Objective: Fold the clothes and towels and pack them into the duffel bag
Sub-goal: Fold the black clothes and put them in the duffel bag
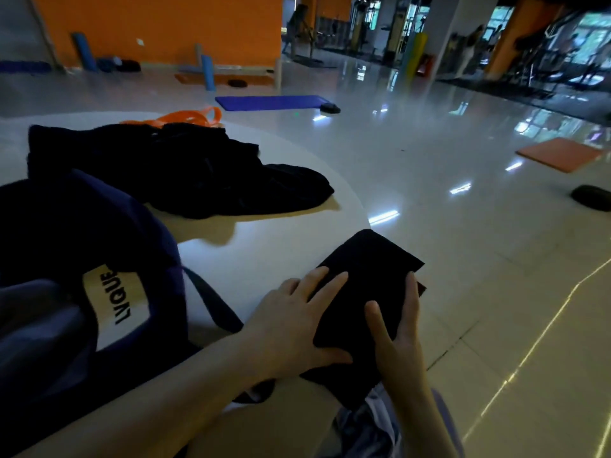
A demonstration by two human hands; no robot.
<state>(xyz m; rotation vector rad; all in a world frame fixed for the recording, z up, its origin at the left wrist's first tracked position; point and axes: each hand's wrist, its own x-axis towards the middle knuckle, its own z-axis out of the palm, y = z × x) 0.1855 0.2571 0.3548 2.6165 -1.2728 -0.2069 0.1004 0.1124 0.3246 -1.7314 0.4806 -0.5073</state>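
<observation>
A folded black cloth (367,279) lies at the near right edge of the round white table (281,233), part of it hanging over the rim. My left hand (294,322) presses flat on its left side with straight fingers. My right hand (398,335) lies flat on its right side, fingers straight. A dark navy duffel bag (76,259) with a white "LYQUE" label sits at the left. A heap of unfolded black clothes (185,166) lies further back on the table.
An orange band (188,117) lies behind the clothes heap. On the shiny tiled floor are a blue mat (267,102), an orange mat (562,153) and a dark pad (591,197). Gym machines and people stand far back.
</observation>
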